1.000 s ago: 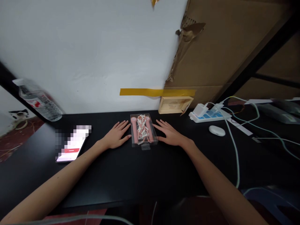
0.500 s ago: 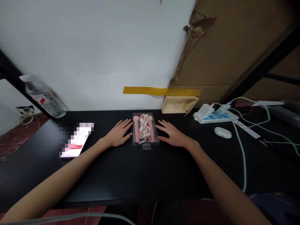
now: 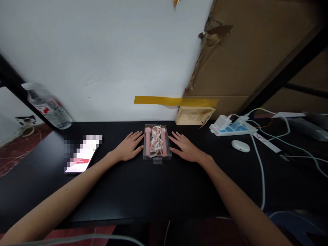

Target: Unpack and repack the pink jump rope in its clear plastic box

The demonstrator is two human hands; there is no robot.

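Observation:
A clear plastic box lies on the black table near the wall. It holds two pink handles and several small white and pink pieces. My left hand lies flat on the table just left of the box, fingers spread and open. On the box's right side, my right hand rests flat too, fingers apart, with the fingertips close to the box's edge. Neither hand holds anything.
A phone with a lit screen lies at the left. A water bottle leans at the far left. A wooden box, a power strip with white cables, and a white earbud case sit at the right.
The view has shifted slightly; both hands and the box stay in the same places on the table.

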